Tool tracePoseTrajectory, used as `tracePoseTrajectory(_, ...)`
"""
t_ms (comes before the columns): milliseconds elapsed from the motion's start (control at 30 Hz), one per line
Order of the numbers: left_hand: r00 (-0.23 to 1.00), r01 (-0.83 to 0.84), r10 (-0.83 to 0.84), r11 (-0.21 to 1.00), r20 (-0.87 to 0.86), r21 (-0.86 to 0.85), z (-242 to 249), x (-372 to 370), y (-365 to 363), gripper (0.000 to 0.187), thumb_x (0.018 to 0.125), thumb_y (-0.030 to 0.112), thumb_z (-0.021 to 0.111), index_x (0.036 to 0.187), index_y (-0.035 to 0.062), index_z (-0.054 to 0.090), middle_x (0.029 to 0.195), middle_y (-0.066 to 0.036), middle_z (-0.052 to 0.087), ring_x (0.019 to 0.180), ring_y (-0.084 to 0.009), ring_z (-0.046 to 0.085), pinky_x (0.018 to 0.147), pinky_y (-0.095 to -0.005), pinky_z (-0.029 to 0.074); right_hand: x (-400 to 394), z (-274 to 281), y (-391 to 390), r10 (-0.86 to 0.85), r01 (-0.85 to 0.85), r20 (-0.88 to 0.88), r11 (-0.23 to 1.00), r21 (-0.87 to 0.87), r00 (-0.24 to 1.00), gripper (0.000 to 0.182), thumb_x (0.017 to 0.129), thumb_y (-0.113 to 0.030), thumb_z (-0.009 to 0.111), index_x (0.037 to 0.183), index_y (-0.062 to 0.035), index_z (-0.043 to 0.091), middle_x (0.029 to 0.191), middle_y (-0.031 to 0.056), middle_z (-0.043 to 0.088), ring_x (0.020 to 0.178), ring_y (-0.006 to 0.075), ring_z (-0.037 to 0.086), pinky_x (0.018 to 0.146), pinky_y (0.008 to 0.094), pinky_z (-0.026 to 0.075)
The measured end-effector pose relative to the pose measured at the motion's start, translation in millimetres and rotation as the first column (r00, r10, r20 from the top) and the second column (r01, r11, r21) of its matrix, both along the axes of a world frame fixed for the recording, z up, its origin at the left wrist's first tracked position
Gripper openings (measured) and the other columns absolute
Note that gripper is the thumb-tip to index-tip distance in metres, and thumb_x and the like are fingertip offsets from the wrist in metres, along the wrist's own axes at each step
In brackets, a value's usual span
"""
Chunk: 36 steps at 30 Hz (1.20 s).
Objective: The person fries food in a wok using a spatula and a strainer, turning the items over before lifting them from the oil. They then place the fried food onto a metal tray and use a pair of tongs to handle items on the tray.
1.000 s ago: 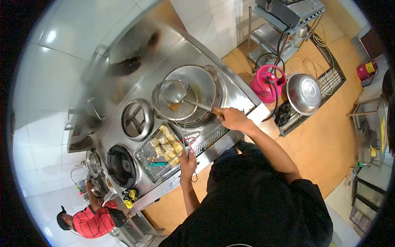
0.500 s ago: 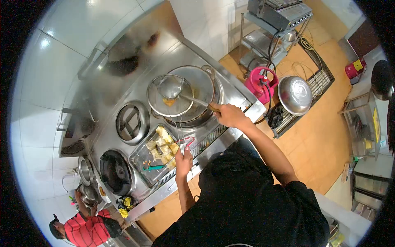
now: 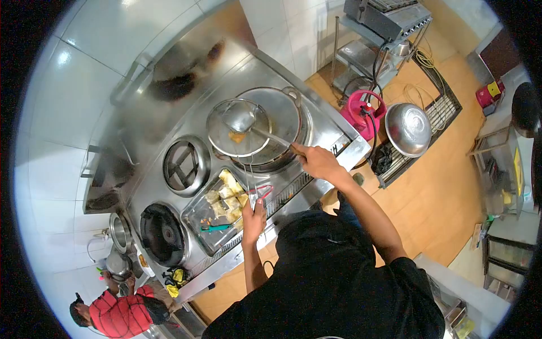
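My left hand (image 3: 254, 219) is closed round the long wire handle of a round strainer (image 3: 214, 144), held above a wide metal pot (image 3: 288, 113) on the stove. In my right hand (image 3: 323, 164) is a ladle (image 3: 241, 117) with a wooden-looking grip; its bowl rests in or just over the strainer. A small golden-brown piece of food (image 3: 237, 137) shows beside the ladle bowl. Below the strainer, a rectangular tray (image 3: 197, 229) holds pale yellow food pieces (image 3: 228, 195) and a green-handled utensil (image 3: 216, 228). A red utensil handle (image 3: 266, 189) shows near my left hand.
Two burners (image 3: 185, 165) (image 3: 162, 234) sit left of the tray. Yellow and black cloth or gloves (image 3: 178, 277) lie at the stove's corner. A pink gas cylinder (image 3: 361, 116) and metal bowl (image 3: 407, 130) stand right. A person in red (image 3: 121, 313) handles a pot at lower left.
The camera view has shifted slightly, so the stove appears a little further right. Both hands keep their hold on the strainer and ladle over the pot, nearly unmoved.
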<state>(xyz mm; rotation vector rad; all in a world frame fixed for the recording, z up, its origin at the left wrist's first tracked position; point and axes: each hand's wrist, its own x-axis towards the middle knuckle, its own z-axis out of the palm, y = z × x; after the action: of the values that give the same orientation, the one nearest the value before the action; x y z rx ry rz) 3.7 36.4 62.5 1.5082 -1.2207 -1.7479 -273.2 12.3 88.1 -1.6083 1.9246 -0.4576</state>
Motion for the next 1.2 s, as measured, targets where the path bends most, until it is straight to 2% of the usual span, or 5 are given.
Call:
tracePoseTrajectory(367, 0.998, 0.042, -0.044, 0.998, -0.034, -0.039, -8.3, 7.5, -16.3, 0.021, 0.101, 0.025, 0.051, 0.085, 0.0137, 0.044, 0.057, 0.009, 0.034, 0.041, -0.0020, 0.031, 0.036, -0.0222, 0.023, 9.5, -1.2, -1.9, -0.058, 0.057, 0.035, 0.998, 0.010, 0.998, 0.046, 0.092, -0.024, 0.054, 0.138, -0.0181, 0.052, 0.094, 0.0244, 0.068, 0.089, 0.0432, 0.066, 0.080, 0.0526, 0.052)
tracePoseTrajectory(667, 0.992, 0.106, -0.103, 0.993, 0.072, -0.050, -13.3, 13.2, -11.8, 0.013, 0.102, 0.018, 0.050, 0.093, 0.0089, 0.048, 0.054, 0.006, 0.037, 0.040, -0.0037, 0.033, 0.035, -0.0242, 0.025, 2.6, -11.9, 3.6, -0.034, 0.030, 0.106, 0.999, 0.039, 0.994, 0.049, 0.090, -0.020, 0.055, 0.139, -0.0188, 0.051, 0.098, 0.0266, 0.067, 0.091, 0.0431, 0.065, 0.084, 0.0502, 0.050)
tracePoseTrajectory(1000, 0.990, 0.102, -0.093, 0.992, 0.107, -0.078, -12.5, 15.8, -2.1, 0.015, 0.102, 0.023, 0.051, 0.094, 0.0096, 0.048, 0.058, 0.005, 0.040, 0.042, -0.0033, 0.034, 0.037, -0.0239, 0.026, 0.2, -21.2, 4.6, -0.002, -0.001, 0.142, 1.000, 0.015, 0.990, 0.053, 0.083, -0.017, 0.056, 0.136, -0.0193, 0.054, 0.100, 0.0251, 0.067, 0.094, 0.0424, 0.065, 0.087, 0.0489, 0.051)
tracePoseTrajectory(1067, 0.998, 0.065, -0.064, 0.996, -0.011, 0.061, -17.1, 20.6, -2.6, 0.016, 0.102, 0.024, 0.052, 0.096, 0.0095, 0.049, 0.058, 0.005, 0.040, 0.042, -0.0033, 0.033, 0.037, -0.0239, 0.026, -1.2, -19.8, 2.9, -0.006, 0.002, 0.146, 1.000, 0.026, 0.989, 0.052, 0.084, -0.018, 0.056, 0.136, -0.0193, 0.054, 0.100, 0.0253, 0.067, 0.094, 0.0426, 0.065, 0.087, 0.0491, 0.051)
tracePoseTrajectory(1200, 0.996, 0.082, -0.081, 0.997, 0.031, -0.008, -14.3, 17.0, -5.0, 0.016, 0.102, 0.024, 0.051, 0.098, 0.0090, 0.050, 0.058, 0.005, 0.040, 0.042, -0.0038, 0.034, 0.037, -0.0241, 0.026, -2.7, -23.3, 1.9, -0.015, 0.012, 0.141, 1.000, 0.023, 0.990, 0.049, 0.087, -0.020, 0.056, 0.136, -0.0196, 0.054, 0.100, 0.0262, 0.067, 0.093, 0.0432, 0.065, 0.086, 0.0501, 0.050)
